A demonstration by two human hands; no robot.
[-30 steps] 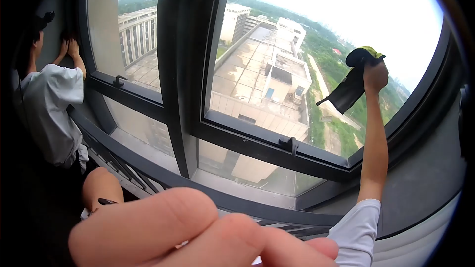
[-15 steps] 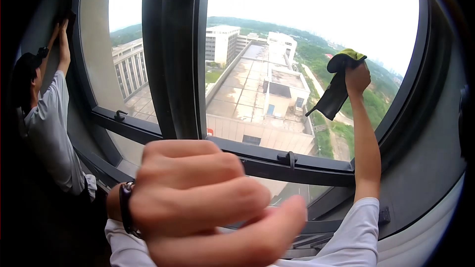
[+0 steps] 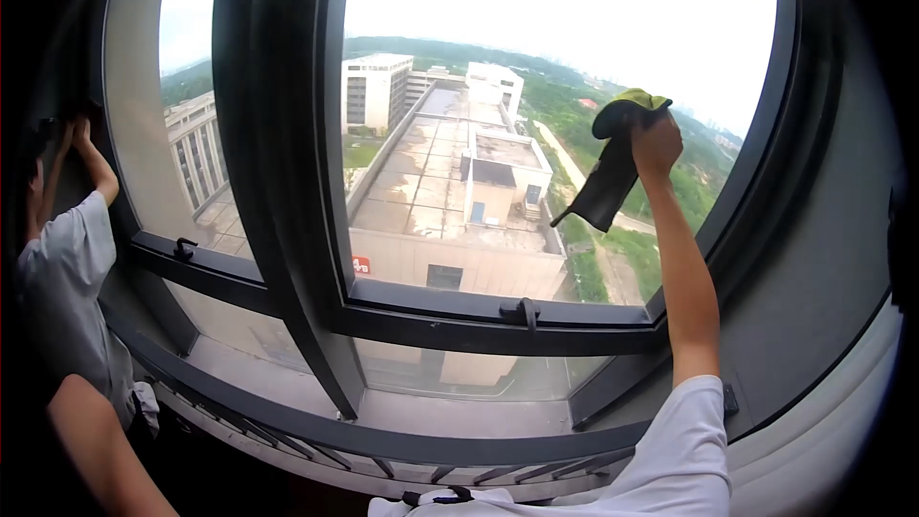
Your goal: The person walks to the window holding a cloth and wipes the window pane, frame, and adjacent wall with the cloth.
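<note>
The right hand [image 3: 658, 146] hides part of the black and yellow-green cloth [image 3: 608, 190]; a bare arm [image 3: 100, 450] at lower left runs off the bottom edge, its hand out of view; darkness swallows most of the co-worker's head [image 3: 36, 187]; the red sign's [image 3: 360, 264] lettering is too small to read.

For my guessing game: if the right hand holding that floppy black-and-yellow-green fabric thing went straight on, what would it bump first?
Probably the clear, dark-framed glass windowpane; the right hand or fabric thing may already touch it, depth is unclear.

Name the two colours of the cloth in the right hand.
The cloth is black and yellow-green, clearest in the head view.
</note>
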